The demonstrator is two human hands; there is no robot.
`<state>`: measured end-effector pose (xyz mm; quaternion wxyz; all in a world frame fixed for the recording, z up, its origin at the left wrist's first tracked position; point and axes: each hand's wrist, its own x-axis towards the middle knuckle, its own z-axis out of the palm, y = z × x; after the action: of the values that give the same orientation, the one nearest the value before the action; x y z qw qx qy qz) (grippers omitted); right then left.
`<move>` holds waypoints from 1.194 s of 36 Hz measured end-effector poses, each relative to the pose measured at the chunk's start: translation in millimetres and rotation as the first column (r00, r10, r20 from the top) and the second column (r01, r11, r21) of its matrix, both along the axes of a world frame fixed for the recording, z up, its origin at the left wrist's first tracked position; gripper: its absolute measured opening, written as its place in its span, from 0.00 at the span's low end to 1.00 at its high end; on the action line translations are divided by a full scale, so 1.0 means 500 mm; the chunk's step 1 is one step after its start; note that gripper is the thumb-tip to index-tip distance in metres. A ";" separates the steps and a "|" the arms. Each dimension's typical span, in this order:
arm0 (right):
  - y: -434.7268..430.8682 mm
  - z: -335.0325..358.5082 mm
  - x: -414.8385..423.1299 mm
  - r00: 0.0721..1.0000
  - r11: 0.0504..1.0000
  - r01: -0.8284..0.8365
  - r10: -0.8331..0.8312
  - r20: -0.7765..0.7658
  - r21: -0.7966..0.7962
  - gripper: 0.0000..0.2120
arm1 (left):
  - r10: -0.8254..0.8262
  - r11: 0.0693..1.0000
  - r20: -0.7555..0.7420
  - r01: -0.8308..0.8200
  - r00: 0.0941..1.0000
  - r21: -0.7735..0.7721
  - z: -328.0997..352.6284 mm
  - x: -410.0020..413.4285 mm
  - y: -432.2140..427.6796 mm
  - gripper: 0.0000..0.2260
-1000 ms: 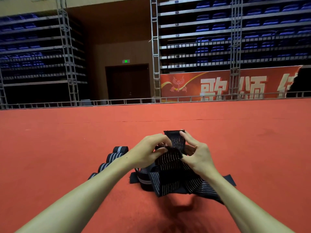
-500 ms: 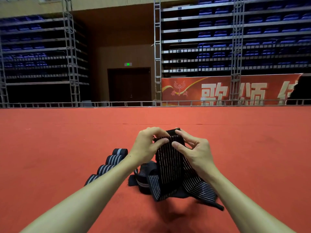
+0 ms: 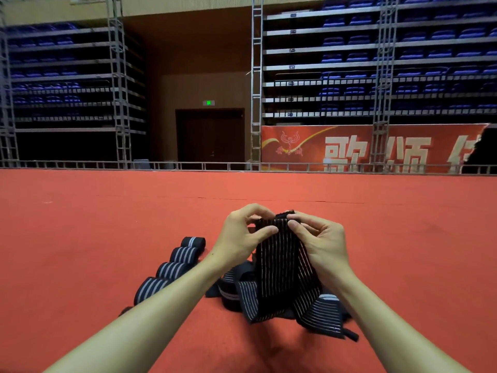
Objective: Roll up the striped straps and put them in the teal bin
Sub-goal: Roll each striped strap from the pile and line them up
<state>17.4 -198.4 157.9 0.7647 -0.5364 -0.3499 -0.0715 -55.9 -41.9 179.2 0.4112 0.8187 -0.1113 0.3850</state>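
Head view looks forward and down (close) over hands (image 3: 285, 238).

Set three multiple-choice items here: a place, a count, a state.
1. The rolled straps lie: A) in a bin B) on the red carpet, left of the left hand C) on a chair.
2. Rolls plainly showing there: A) one B) four C) nine.
3. The loose striped strap is: A) flat, untouched B) fully rolled C) pinched at its top end by the left hand and right hand.
1B: they sit on carpet beside that hand. 2B: four rolls line up. 3C: both hands' fingers clamp its top.
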 end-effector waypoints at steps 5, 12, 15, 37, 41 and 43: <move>-0.008 0.000 0.003 1.000 1.000 0.025 -0.025 0.014 0.006 0.07 | -0.028 0.990 -0.069 0.018 0.997 -0.139 -0.001 -0.007 -0.008 0.08; -0.019 -0.003 0.006 1.000 1.000 0.025 -0.025 0.005 0.005 0.06 | -0.045 0.977 -0.170 0.008 0.984 -0.212 -0.009 -0.003 -0.001 0.03; -0.023 -0.004 0.011 0.999 0.999 0.043 -0.043 0.024 -0.022 0.05 | -0.017 0.979 -0.172 -0.018 0.985 -0.203 -0.004 -0.003 0.000 0.03; -0.059 0.047 -0.003 0.947 0.962 0.206 -0.149 0.286 -0.182 0.14 | 0.061 0.991 -0.095 -0.049 0.994 0.122 0.041 -0.006 0.005 0.08; -0.056 0.049 -0.004 0.946 0.961 0.209 -0.151 0.287 -0.182 0.13 | 0.041 0.997 -0.109 -0.034 0.993 0.062 0.038 -0.008 0.005 0.09; -0.054 0.048 -0.004 0.944 0.960 0.213 -0.155 0.291 -0.179 0.13 | 0.041 0.998 -0.119 -0.035 0.992 0.047 0.038 -0.008 0.006 0.10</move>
<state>15.5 -225.2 181.9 0.6383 -0.6289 -0.4060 -0.1796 -59.8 -39.1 198.3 0.3913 0.8513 -0.0795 0.3404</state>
